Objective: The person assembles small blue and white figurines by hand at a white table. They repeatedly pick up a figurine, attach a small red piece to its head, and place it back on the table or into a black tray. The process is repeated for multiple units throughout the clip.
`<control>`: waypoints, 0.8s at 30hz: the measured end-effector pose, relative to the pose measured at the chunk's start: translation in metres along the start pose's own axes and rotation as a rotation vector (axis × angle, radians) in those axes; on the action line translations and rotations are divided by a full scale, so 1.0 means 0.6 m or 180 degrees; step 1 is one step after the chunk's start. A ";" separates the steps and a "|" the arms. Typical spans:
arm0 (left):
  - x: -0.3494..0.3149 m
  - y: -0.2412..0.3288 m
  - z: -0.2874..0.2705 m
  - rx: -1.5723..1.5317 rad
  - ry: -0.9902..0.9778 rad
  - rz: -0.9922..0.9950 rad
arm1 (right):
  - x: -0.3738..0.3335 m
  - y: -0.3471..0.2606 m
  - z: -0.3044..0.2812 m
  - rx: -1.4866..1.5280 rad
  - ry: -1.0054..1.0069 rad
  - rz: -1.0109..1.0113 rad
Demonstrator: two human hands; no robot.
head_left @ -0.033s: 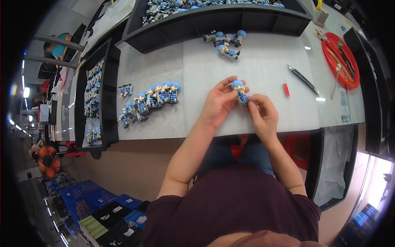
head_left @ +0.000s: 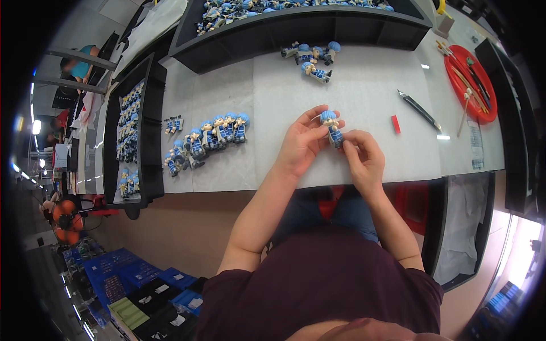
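A small figurine (head_left: 334,134) with blue hair and blue-and-white clothing is held between my two hands, over the front part of the table. My left hand (head_left: 304,142) grips it by the upper body, thumb on the front and fingers behind. At its lower end, the thumb and fingertips of my right hand (head_left: 365,159) pinch the legs. Left of my hands lies a row of similar figurines (head_left: 219,132), tilted against one another. Beyond my hands a few more figurines (head_left: 315,71) lie in a loose group.
A black bin (head_left: 318,28) heaped with figurines stands at the back. Another black tray (head_left: 151,125) with figurines in rows is at the left. On the right lie a craft knife (head_left: 420,110), a small red piece (head_left: 396,124) and a red dish (head_left: 455,68) with brushes.
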State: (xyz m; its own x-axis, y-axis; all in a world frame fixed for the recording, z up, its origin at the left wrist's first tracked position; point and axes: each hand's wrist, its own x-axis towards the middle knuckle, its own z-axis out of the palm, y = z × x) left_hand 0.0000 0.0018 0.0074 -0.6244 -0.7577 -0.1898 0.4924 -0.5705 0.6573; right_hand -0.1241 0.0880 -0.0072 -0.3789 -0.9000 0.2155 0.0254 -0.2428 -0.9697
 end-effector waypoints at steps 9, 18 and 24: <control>0.000 0.002 -0.003 -0.0126 -0.0054 -0.0021 | 0.001 -0.002 0.003 -0.0013 0.0006 -0.0026; 0.000 0.001 -0.005 -0.0098 0.0004 0.0003 | 0.001 0.000 0.002 -0.0020 -0.0011 -0.0004; 0.001 -0.002 -0.004 0.0022 0.0082 0.0041 | 0.000 0.005 0.002 -0.0022 0.0024 -0.0017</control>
State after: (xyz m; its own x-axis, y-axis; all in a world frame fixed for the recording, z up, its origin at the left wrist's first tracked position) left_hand 0.0006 0.0014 0.0046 -0.6021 -0.7730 -0.1999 0.4962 -0.5584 0.6647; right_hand -0.1227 0.0870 -0.0101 -0.3860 -0.8959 0.2198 0.0170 -0.2451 -0.9693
